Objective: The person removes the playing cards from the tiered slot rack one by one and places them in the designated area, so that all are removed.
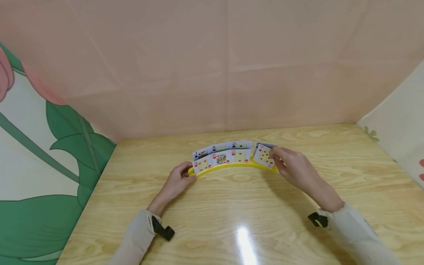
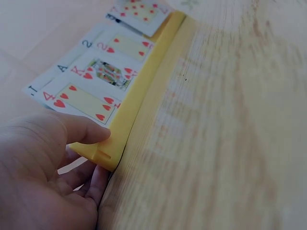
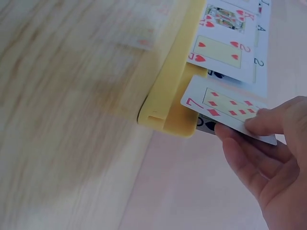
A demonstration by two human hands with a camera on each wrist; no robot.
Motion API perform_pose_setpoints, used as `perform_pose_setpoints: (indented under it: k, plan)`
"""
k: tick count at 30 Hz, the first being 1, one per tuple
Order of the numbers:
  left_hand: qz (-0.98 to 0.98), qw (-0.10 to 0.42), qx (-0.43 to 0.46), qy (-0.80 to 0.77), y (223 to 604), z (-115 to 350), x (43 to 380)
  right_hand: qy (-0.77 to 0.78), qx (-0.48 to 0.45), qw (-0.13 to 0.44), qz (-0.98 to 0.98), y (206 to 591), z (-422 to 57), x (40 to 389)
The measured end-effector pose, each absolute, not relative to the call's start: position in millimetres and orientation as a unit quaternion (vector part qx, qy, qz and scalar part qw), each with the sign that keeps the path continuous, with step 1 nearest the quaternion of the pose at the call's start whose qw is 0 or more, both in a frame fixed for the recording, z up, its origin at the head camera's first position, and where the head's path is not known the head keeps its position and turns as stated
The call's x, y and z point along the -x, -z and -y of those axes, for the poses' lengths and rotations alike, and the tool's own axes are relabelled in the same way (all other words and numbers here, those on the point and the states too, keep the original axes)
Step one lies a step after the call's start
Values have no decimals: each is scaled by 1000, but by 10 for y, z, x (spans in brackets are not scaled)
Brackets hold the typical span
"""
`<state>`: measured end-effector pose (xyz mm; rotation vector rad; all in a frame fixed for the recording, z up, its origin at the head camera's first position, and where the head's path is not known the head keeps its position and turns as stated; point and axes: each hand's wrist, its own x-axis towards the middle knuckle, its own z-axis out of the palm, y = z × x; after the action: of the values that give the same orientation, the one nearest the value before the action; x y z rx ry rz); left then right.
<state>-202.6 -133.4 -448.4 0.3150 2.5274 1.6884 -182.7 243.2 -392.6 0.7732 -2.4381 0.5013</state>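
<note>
Fingers of the right hand point(image 1: 294, 167) pinch the seven of diamonds point(image 1: 264, 156), which is held tilted at the right end of the yellow card holder point(image 3: 168, 86); whether its lower edge sits in the slot, I cannot tell. Just behind it is a black-suited card point(image 3: 207, 125), partly covered. The left hand point(image 1: 177, 180) grips the holder's left end, thumb on the front. Leftward from the seven, the front row shows the two of hearts point(image 1: 240, 157), king of hearts point(image 1: 221, 159) and four of hearts point(image 1: 202, 165); behind them stand a black two point(image 1: 241, 145), ace point(image 1: 216, 148) and jack point(image 1: 202, 151). All is on the wooden desk point(image 1: 205, 221), nearer to its far edge, before a pink backdrop point(image 1: 198, 73). Pushed down at this slant, the seven may miss the slot or knock the card behind; with a looser left grip, such push could turn the holder and shake both rows.
</note>
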Motion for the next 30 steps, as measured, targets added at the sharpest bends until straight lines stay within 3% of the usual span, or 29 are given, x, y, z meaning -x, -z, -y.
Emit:
perform_pose_setpoints:
  k: [9,30]
  plan:
    - [-824,50,-114,-553,4225,1312,1885,-202,-288,278,894,3852,-2440,1814]
    - [-825,38,-112,-552,4387,1335,1960,-223,-282,296,885,3610,-2506,1742]
